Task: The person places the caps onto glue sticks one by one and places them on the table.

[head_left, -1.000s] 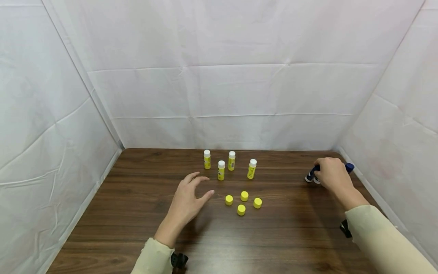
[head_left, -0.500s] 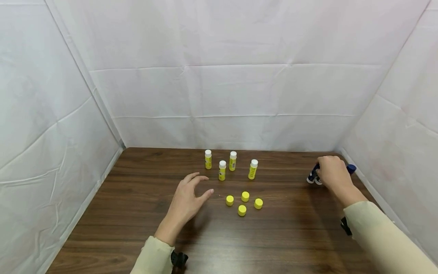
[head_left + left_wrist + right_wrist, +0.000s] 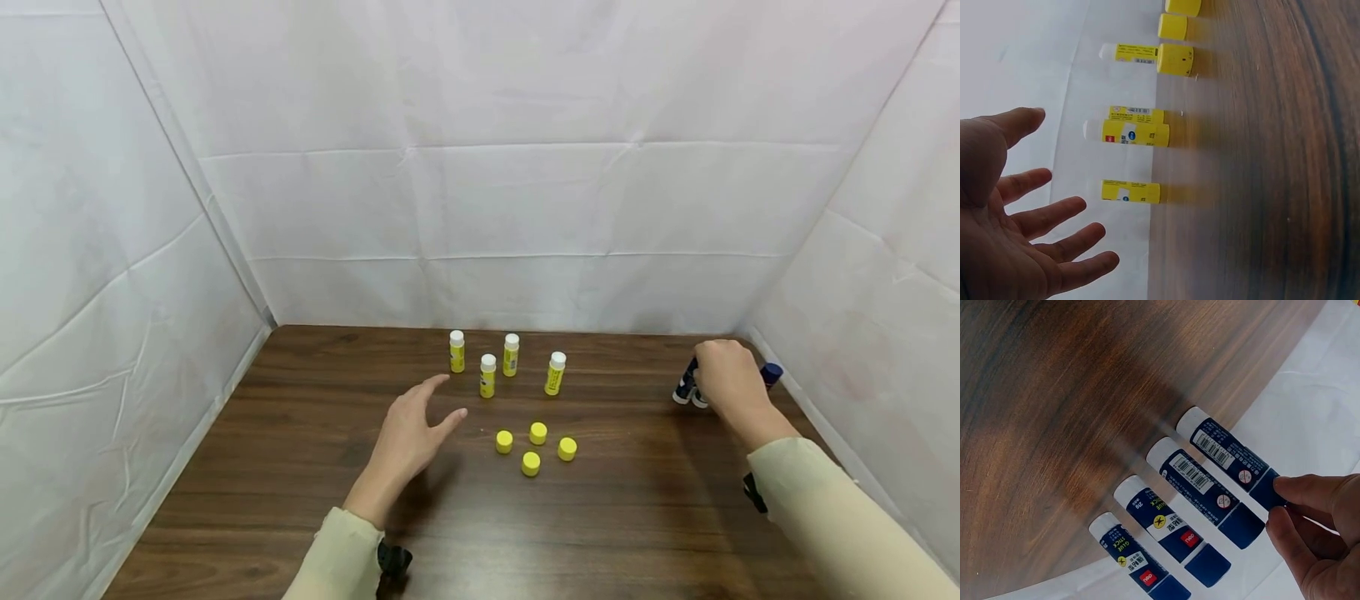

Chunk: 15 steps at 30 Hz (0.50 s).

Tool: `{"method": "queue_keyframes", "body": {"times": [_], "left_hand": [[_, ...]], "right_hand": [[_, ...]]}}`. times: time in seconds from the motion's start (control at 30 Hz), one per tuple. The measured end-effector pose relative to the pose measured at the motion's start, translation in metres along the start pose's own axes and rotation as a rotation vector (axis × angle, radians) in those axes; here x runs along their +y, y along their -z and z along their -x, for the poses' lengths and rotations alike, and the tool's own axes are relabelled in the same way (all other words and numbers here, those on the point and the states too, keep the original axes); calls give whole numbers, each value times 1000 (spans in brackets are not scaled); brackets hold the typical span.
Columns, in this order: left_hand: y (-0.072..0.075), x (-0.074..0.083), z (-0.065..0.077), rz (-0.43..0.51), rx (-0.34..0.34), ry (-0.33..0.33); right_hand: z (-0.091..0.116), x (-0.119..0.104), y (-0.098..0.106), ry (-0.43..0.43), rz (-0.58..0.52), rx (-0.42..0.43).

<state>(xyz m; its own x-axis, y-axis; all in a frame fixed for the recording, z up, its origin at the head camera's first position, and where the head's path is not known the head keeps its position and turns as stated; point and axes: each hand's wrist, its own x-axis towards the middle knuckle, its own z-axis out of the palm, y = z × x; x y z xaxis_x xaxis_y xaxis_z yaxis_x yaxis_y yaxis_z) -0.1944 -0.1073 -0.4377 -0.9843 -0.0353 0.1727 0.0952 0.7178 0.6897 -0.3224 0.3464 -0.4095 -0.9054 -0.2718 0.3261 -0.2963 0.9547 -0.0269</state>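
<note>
At the table's right, my right hand (image 3: 726,379) pinches the blue cap of a navy glue stick (image 3: 1225,450) between thumb and fingers. That stick stands upright in a row with several more navy glue sticks (image 3: 1160,515), each white at the base; the head view hides most of them behind the hand. My left hand (image 3: 408,433) hovers over the table with fingers spread, holding nothing. Beyond its fingertips, several yellow glue sticks (image 3: 487,379) stand without caps, white ends up. Several loose yellow caps (image 3: 531,464) lie to the right of that hand.
The dark wooden table (image 3: 285,467) is bordered by white cloth walls (image 3: 525,200) at the back and both sides. The navy sticks stand near the right wall. Black straps (image 3: 392,560) sit at the wrists below light sleeves.
The left hand's fingers have straightened slightly, and the hand stays in about the same place. My right hand remains at the navy glue sticks with almost no movement.
</note>
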Motion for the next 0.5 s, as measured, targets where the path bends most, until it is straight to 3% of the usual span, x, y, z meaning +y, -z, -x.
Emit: {"method": "queue_keyframes", "body": {"times": [0.27, 0.5], "left_hand": [[-5, -5, -19, 39, 12, 64], [-8, -15, -36, 105, 28, 109]], "right_hand": [[3, -3, 2, 12, 7, 32], [11, -25, 14, 23, -21, 110]]}}
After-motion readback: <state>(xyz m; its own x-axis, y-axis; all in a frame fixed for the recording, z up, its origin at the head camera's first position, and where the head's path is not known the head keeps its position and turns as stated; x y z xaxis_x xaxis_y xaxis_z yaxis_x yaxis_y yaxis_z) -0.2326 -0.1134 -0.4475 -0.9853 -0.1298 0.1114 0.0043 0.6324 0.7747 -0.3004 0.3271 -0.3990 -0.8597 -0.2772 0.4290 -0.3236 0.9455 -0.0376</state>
